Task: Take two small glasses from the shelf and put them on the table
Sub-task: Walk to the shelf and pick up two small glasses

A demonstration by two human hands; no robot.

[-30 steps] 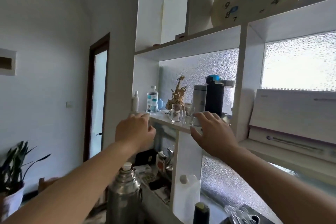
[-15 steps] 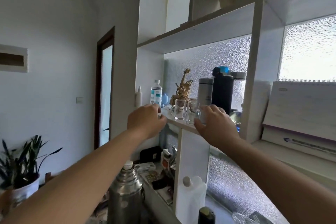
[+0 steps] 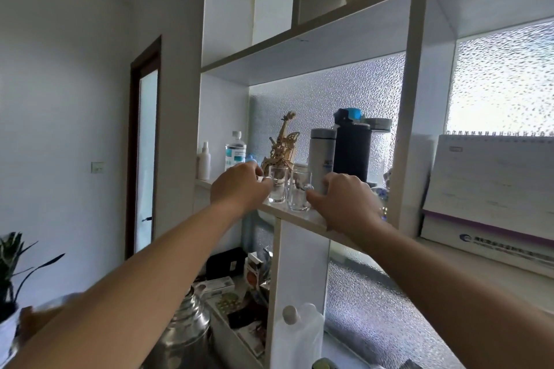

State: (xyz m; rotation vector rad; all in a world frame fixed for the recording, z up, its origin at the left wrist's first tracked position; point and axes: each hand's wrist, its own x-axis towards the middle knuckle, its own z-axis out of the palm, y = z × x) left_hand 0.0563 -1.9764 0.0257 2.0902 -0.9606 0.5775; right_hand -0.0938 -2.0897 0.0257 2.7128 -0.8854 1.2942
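Observation:
Two small clear glasses with handles stand side by side near the front edge of the white shelf [image 3: 302, 218]. My left hand [image 3: 238, 187] reaches the left glass [image 3: 278, 186] from the left, its fingers curled at the handle. From the right, my right hand [image 3: 344, 199] meets the right glass [image 3: 299, 196], thumb and fingertips pinching its handle. Both glasses still rest on the shelf board. No table is in view.
Behind the glasses stand a wooden figure [image 3: 281, 147], a white flask [image 3: 322, 159], a dark bottle [image 3: 352, 153], a water bottle [image 3: 236, 150] and a spray bottle [image 3: 204, 160]. A calendar [image 3: 491, 183] leans at right. Below are a steel thermos [image 3: 186, 332] and clutter.
Both hands have moved forward and inward along the shelf to the two glasses, and their fingers have closed at the handles. The view has come closer to the shelf.

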